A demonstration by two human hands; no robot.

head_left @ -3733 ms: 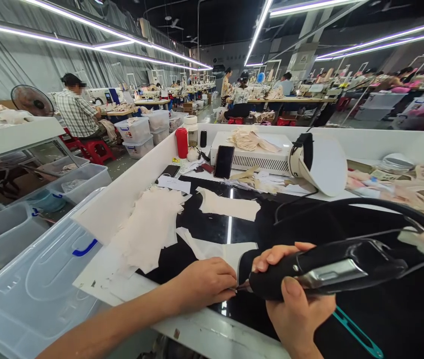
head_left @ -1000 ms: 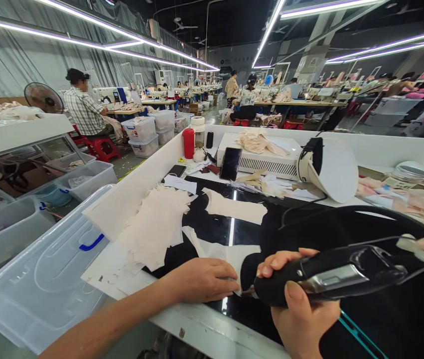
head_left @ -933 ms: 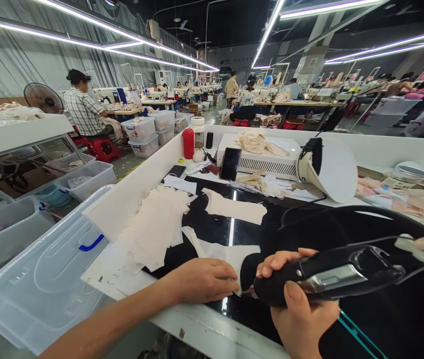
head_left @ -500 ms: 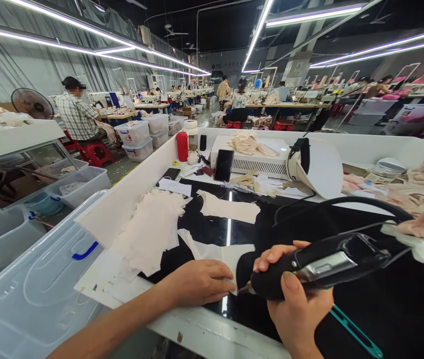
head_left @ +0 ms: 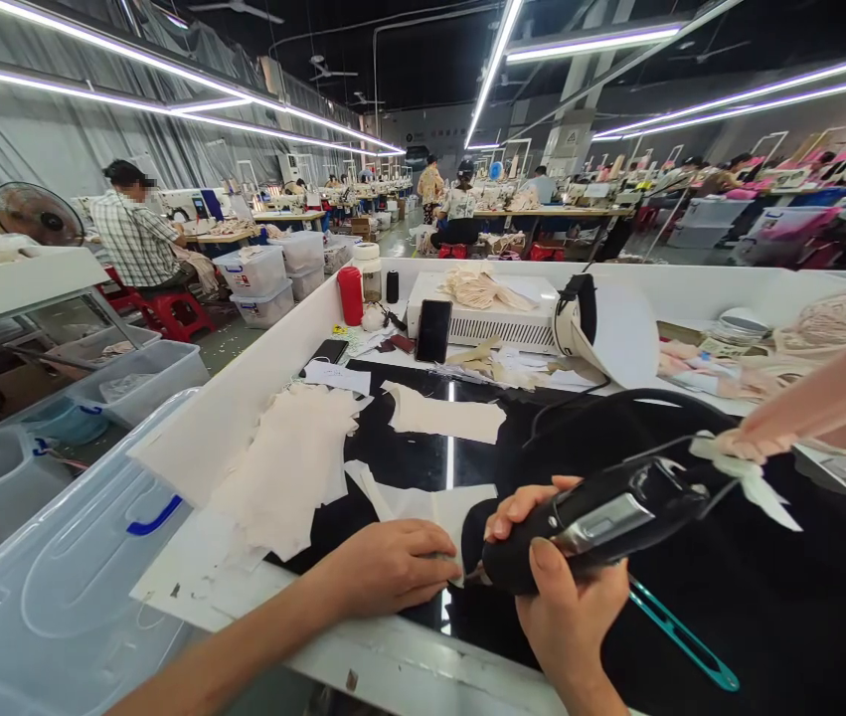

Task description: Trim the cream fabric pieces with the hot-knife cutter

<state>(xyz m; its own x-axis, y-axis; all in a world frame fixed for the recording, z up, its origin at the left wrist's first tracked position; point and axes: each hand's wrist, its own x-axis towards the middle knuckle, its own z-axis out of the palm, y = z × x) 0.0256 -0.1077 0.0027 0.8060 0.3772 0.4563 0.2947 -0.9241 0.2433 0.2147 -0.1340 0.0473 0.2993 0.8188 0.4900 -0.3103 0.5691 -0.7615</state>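
Note:
My right hand [head_left: 572, 607] is wrapped round a black corded power tool [head_left: 534, 552] with a silver panel and a narrow metal tip. The tip points left, close to the edge of a cream fabric piece [head_left: 459, 507]. Flat on that piece lies my left hand [head_left: 393, 565], fingers stretched out near the tip. Part of the fabric is hidden under the hand. Behind it rests a second cream piece [head_left: 446, 414] on the glossy black tabletop [head_left: 519, 636]. A pile of cream pieces [head_left: 284, 467] lies to the left.
A tied pinkish fabric strip [head_left: 802, 398] runs from the tool's rear to the upper right. A teal slotted tool [head_left: 683, 636] lies right of my right hand. Along the back stand a phone [head_left: 433, 331], a white box [head_left: 512, 328] and a visor [head_left: 605, 328]. People sit beyond.
The view has shifted slightly, so most things appear farther left. Both hands keep their places against the fabric. More of the pinkish strip shows at the right.

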